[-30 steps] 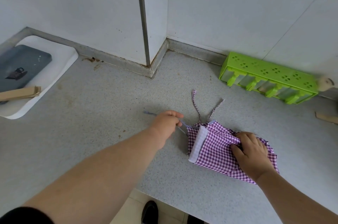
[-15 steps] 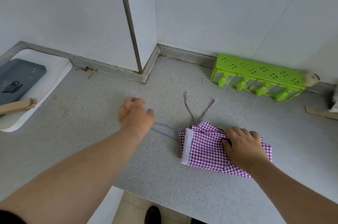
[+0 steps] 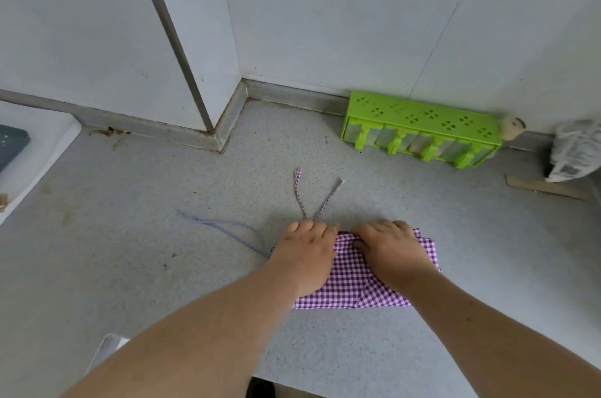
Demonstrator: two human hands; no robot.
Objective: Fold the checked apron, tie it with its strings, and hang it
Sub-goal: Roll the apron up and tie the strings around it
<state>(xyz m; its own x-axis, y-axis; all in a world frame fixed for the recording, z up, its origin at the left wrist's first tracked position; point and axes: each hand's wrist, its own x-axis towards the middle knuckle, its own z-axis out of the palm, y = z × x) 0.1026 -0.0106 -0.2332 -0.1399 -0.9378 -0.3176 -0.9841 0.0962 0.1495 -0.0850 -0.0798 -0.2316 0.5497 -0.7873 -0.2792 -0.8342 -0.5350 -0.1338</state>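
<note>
The purple-and-white checked apron [image 3: 353,284] lies folded into a small packet on the grey counter [image 3: 162,267]. My left hand [image 3: 305,251] covers its left end, fingers bent over the far edge. My right hand [image 3: 392,251] grips the right part, its thumb tucked into a fold at the middle. Two checked strings [image 3: 300,194] run away from the packet in a V. A third, thin string [image 3: 224,228] trails off to the left across the counter.
A green plastic rack [image 3: 419,126] stands against the back wall on the right, with a wooden stick [image 3: 546,187] and a crumpled bag [image 3: 575,150] beyond it. A white tray [image 3: 39,150] sits at the far left. A wall corner [image 3: 224,124] juts in behind.
My left hand let go of the thin string on the left and came right onto the apron's left end. The right hand stayed on the apron. The camera dipped closer.
</note>
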